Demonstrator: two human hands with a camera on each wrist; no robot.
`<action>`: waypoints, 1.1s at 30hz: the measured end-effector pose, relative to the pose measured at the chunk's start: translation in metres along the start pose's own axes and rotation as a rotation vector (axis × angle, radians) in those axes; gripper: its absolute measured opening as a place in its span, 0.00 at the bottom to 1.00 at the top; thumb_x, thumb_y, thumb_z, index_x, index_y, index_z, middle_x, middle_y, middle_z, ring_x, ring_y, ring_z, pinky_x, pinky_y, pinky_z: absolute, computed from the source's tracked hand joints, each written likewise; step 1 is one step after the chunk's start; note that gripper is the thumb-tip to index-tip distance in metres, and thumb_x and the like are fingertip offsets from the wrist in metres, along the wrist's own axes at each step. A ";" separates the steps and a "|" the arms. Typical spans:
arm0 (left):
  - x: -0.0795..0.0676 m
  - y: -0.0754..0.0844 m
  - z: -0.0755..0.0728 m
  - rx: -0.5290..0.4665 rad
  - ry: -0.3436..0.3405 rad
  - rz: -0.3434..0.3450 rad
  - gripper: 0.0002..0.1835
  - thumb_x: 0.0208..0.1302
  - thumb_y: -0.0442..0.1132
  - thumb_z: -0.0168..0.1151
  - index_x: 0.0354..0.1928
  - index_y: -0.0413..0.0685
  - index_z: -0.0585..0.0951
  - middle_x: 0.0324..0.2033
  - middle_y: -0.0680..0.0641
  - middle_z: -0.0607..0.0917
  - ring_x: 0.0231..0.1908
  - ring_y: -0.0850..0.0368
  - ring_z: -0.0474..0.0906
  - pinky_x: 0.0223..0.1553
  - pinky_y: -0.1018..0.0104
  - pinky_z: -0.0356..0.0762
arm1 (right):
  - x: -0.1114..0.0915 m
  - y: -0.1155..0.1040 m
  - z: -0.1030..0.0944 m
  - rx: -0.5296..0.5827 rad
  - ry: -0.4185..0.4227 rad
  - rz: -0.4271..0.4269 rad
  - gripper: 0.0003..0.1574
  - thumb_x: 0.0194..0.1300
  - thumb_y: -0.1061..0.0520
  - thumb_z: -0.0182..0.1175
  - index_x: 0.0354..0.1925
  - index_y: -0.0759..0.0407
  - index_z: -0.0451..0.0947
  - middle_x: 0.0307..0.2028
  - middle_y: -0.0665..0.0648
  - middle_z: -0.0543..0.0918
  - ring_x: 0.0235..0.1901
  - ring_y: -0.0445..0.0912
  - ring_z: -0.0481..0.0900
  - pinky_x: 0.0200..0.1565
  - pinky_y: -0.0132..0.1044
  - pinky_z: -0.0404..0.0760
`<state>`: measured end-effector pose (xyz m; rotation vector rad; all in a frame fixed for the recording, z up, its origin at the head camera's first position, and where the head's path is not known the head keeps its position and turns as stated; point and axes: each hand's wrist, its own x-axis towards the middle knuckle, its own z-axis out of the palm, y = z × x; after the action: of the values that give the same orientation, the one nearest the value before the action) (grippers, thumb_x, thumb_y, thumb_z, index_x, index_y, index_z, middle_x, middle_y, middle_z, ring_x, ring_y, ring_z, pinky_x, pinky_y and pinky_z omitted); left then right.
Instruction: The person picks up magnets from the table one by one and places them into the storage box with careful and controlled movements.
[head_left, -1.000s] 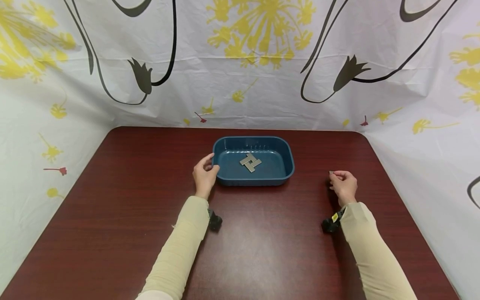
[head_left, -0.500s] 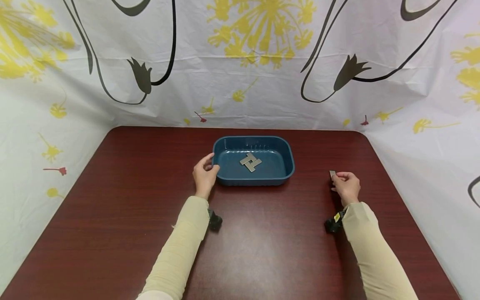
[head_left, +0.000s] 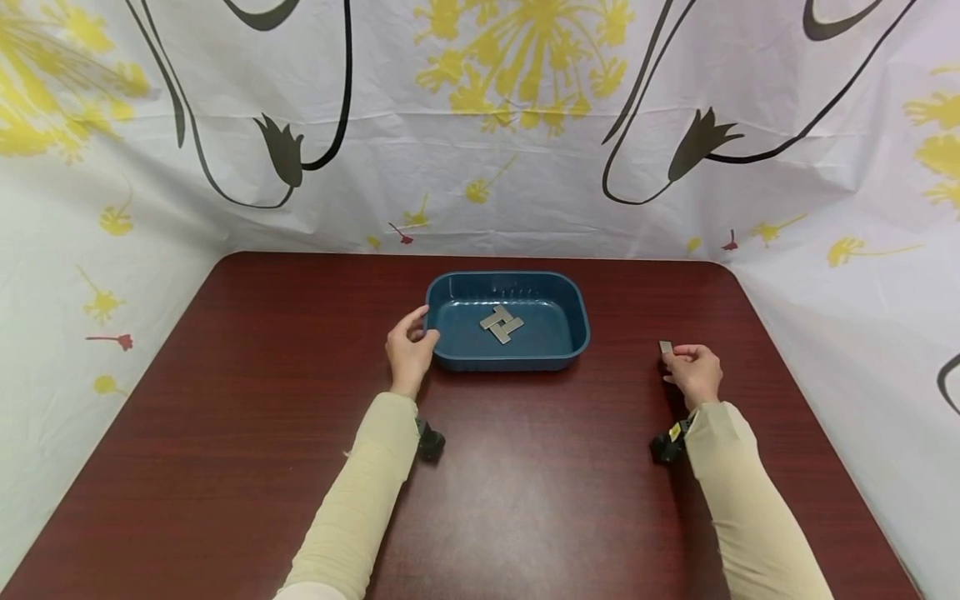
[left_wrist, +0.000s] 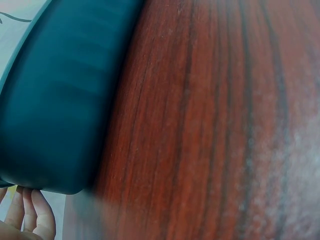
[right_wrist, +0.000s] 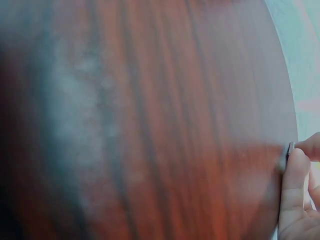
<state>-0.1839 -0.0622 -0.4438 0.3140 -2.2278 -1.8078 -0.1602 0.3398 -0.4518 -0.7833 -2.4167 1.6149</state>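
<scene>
A blue, round-cornered tray (head_left: pixel 510 364) stands toward the back of the table. On its floor several flat grey rectangular pieces (head_left: pixel 497 325) form a pinwheel. At the tray's left end my left hand (head_left: pixel 409 354) grips the rim with thumb and fingers; in the left wrist view its fingers (left_wrist: pixel 44 215) meet the tray wall (left_wrist: pixel 55 110). Well to the right of the tray, my right hand (head_left: pixel 693 373) pinches a small flat grey piece (head_left: pixel 665 347) between thumb and fingers. The right wrist view shows that piece (right_wrist: pixel 290 148) edge-on at the fingertips.
The dark red wooden table (head_left: pixel 247 400) has a rounded far edge. A white cloth (head_left: pixel 495 183) with yellow and grey flower prints hangs behind and at both sides. Black wrist cameras (head_left: pixel 431 442) are strapped under both beige sleeves.
My right hand has shifted slightly to the right, and more of the grey piece shows beyond its fingertips. My left hand and the tray have stayed in place.
</scene>
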 end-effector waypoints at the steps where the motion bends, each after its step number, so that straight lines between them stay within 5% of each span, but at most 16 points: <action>1: 0.000 0.000 0.000 -0.001 -0.001 0.000 0.23 0.48 0.31 0.57 0.51 0.49 0.78 0.44 0.42 0.79 0.37 0.52 0.74 0.33 0.61 0.71 | 0.000 0.000 0.000 -0.002 -0.004 0.002 0.15 0.55 0.64 0.55 0.41 0.70 0.66 0.19 0.45 0.72 0.17 0.33 0.74 0.17 0.27 0.74; 17: -0.002 0.000 0.001 0.010 0.007 0.003 0.23 0.48 0.30 0.57 0.50 0.50 0.78 0.43 0.43 0.79 0.37 0.52 0.75 0.33 0.62 0.71 | 0.002 -0.006 -0.005 -0.137 -0.063 -0.019 0.23 0.55 0.62 0.57 0.48 0.74 0.67 0.20 0.47 0.74 0.13 0.35 0.75 0.17 0.27 0.74; 33: -0.002 0.000 0.001 0.014 0.004 0.002 0.23 0.48 0.31 0.57 0.50 0.52 0.78 0.43 0.43 0.79 0.37 0.52 0.74 0.35 0.60 0.71 | 0.002 -0.008 -0.005 -0.128 -0.112 0.013 0.22 0.55 0.62 0.58 0.45 0.75 0.68 0.19 0.46 0.76 0.13 0.35 0.76 0.19 0.29 0.76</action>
<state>-0.1826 -0.0612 -0.4439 0.3185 -2.2386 -1.7893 -0.1624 0.3427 -0.4426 -0.7482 -2.6211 1.5609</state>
